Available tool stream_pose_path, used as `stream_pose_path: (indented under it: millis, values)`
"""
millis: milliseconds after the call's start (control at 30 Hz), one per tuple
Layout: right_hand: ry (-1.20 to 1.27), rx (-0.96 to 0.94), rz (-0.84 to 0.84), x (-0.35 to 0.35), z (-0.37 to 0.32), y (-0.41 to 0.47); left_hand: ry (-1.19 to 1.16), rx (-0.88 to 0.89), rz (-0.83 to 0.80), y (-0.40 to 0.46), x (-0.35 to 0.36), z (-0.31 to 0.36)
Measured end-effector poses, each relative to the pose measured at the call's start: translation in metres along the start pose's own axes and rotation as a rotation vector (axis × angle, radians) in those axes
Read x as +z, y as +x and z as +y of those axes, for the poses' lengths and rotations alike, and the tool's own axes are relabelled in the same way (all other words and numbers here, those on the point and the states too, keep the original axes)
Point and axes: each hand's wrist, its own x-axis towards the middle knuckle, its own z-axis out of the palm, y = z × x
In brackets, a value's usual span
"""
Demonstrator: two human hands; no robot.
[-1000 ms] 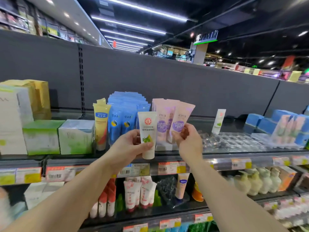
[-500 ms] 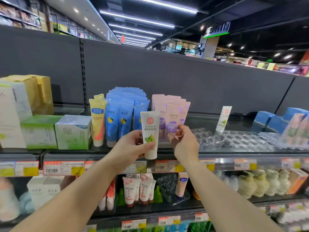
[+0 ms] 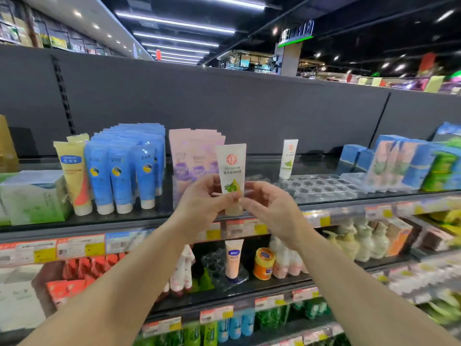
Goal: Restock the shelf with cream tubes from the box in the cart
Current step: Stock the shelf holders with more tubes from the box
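- On the far left of the top shelf (image 3: 104,222) stands a green and white box (image 3: 35,196), and just beside it a yellow tube (image 3: 73,176).
- Next come rows of blue tubes (image 3: 122,171), standing on their caps, and then a bunch of pink tubes (image 3: 192,156).
- The left hand (image 3: 203,204) pinches a white cream tube (image 3: 232,171) near its bottom, with thumb and fingers curled on it. The tube is upright, cap down, in the air in front of the pink tubes.
- The right hand (image 3: 270,208) is just beside the tube. Its fingers are loosely bent, and its fingertips (image 3: 245,202) reach the low part of the tube. I cannot tell if they really hold it or only touch it.
- To the right lies a clear tray (image 3: 321,187) with round holes. One matching white tube (image 3: 288,158) stands at its back. Farther right are blue packs (image 3: 354,156).
- I think this is the placing step: the tube is out of the box and not yet on the shelf.
- The next move likely calls for carrying the tube over to the right and setting its cap down into a hole in the tray, straight, so it does not tip.
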Motion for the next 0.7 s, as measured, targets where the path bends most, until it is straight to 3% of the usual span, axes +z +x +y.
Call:
stream_pose_path:
  millis: [267, 467, 700]
  values:
    - [-0.219, 0.049, 0.054, -0.151, 0.056, -0.036, 0.046, -0.03, -0.07, 0.02, 0.173, 0.022]
    - [-0.181, 0.199, 0.107, -0.229, 0.088, -0.031, 0.638, 0.055, 0.031, 0.034, 0.218, -0.006]
    - [-0.191, 0.148, 0.11, -0.232, 0.096, 0.03, 1.102, 0.266, 0.149, 0.063, 0.226, -0.014]
